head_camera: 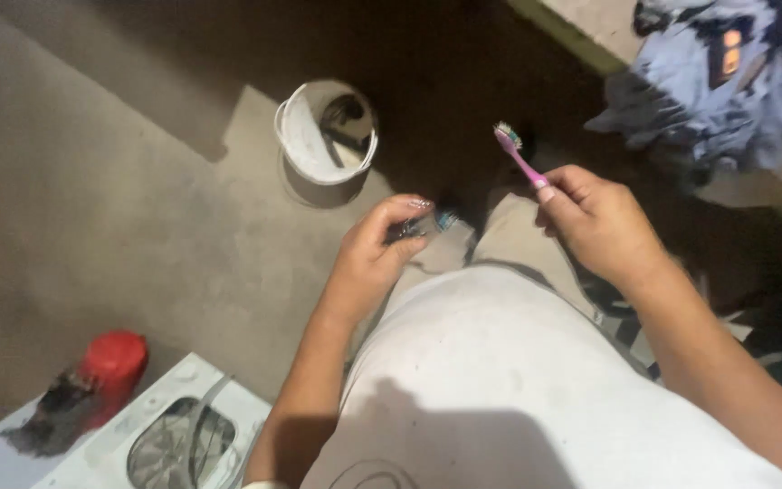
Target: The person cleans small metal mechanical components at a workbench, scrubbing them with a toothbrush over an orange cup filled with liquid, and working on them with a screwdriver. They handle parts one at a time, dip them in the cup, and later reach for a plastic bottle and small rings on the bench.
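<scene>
— Where's the toothbrush [519,154]?
— Upper middle, bristles up — the right hand [601,222] is clamped on its handle.
— And the left hand [375,254]?
— Centre of frame, fingers pinched on a small dark part [420,225]. Bucket [305,145] above it.

A white bucket [326,136] stands on the concrete floor [92,208]. Bottom left, a red can [112,362] sits beside a white appliance [174,435], perhaps a washer. Bluish cloth [726,81] lies top right.

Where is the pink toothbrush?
In the head view, upper right of centre: the pink toothbrush is in the right hand, bristles up, right of the white bucket.
</scene>
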